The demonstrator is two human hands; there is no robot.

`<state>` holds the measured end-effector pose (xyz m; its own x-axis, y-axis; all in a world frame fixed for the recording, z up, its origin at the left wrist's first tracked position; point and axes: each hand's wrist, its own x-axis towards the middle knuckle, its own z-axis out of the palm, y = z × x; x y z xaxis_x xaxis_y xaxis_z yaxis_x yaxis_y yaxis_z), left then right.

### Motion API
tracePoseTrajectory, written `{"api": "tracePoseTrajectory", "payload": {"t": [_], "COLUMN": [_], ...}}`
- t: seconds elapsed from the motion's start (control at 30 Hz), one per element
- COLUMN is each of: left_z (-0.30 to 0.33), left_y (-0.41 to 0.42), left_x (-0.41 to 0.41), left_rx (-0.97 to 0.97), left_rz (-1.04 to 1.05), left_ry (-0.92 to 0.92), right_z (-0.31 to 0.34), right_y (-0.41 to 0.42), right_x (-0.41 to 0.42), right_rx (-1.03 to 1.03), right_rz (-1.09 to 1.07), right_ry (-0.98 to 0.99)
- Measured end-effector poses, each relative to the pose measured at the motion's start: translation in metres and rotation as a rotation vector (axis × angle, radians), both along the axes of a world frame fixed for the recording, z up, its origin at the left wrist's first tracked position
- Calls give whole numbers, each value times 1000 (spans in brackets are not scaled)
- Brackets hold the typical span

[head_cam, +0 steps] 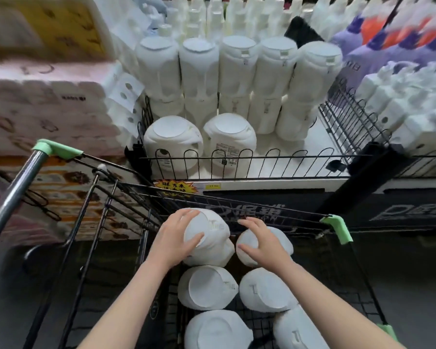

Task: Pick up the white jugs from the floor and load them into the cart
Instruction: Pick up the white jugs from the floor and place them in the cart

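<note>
Lower centre of the frame: the cart point(249, 211), holding six jugs in two columns. Front pair, nearest the frame's middle: the left jug point(212, 238) and the right jug point(264, 244), side by side. The left hand point(174, 238) lies on the left jug; the right hand point(264, 241) lies on the right jug. Below them sit the middle pair point(208, 288), and below those the rear pair point(218, 329) at the bottom edge. Upper centre, beyond the cart: a wire shelf bin point(262, 161) with two jugs point(173, 144) at its front left and a stacked row of jugs point(237, 69) behind. Left of the bin: stacked packs point(43, 107). Upper right: a second bin of bottles point(400, 96).
</note>
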<state>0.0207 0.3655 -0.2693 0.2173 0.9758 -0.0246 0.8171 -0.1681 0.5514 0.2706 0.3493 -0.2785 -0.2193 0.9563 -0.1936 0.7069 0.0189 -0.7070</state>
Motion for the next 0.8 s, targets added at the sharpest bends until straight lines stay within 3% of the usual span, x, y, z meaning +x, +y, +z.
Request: {"api": "tracePoseTrajectory", "payload": {"t": [0.37, 0.57, 0.8], "left_z": [54, 37, 14], "left_y": [-5, -45, -114], "left_x": [255, 416, 622], "left_rx": [23, -45, -167], "left_rz": [-535, -804, -932], "left_ry": [-49, 9, -35], "right_z": [66, 54, 30], "right_y": [-107, -194, -298], "right_x": [202, 336, 512], "right_rx": [-12, -120, -169], "right_rz": [-481, -721, -1008], "right_ry": [-14, 8, 30]}}
